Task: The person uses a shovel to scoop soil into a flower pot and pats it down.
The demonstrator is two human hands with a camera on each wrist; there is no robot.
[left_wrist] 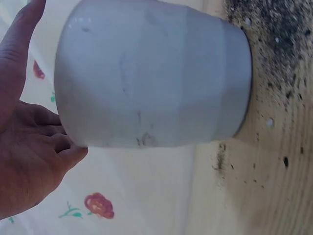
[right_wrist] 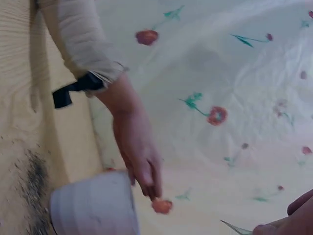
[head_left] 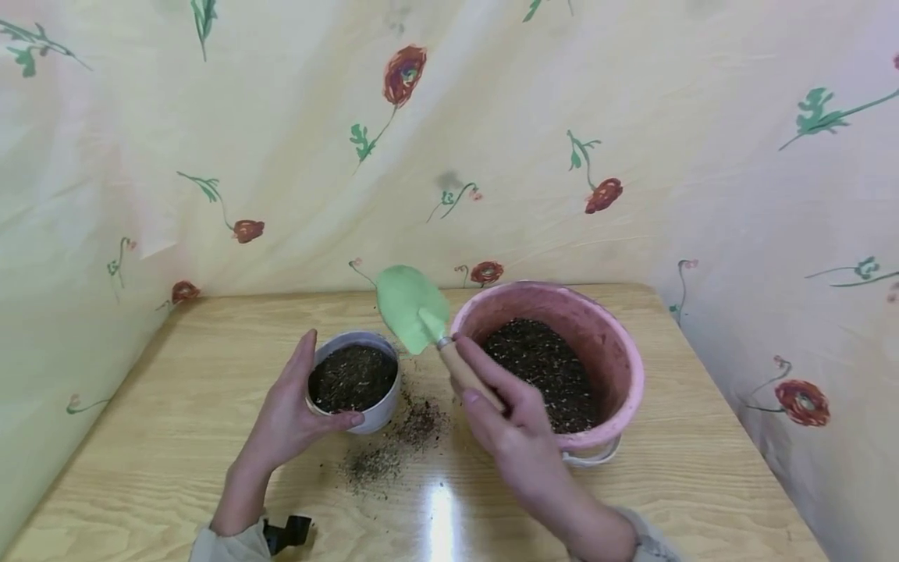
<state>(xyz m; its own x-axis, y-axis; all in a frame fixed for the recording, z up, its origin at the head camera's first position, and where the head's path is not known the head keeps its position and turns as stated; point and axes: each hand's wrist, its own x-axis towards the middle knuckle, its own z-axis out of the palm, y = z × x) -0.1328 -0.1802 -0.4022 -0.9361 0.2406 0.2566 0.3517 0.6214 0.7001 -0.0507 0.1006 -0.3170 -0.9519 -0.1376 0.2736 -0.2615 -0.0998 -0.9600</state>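
A white flowerpot (head_left: 382, 410), filled with dark soil (head_left: 354, 378), stands upright on the table. My left hand (head_left: 295, 410) holds it from the left, thumb along the front rim and fingers at the far left side. The pot's ribbed wall (left_wrist: 156, 78) fills much of the left wrist view. In my right hand (head_left: 516, 429) I grip the wooden handle of a trowel (head_left: 407, 304). Its green blade is raised above the table, between the white pot and a pink bucket (head_left: 628, 375). Only an edge of the trowel shows in the right wrist view.
The pink bucket, with a handle (head_left: 593, 459) hanging at its front, contains more dark soil (head_left: 544, 375). Spilled soil (head_left: 393, 449) lies beside the white pot on the wooden table (head_left: 175, 437). Flower-printed cloth (head_left: 302, 140) surrounds the back and sides.
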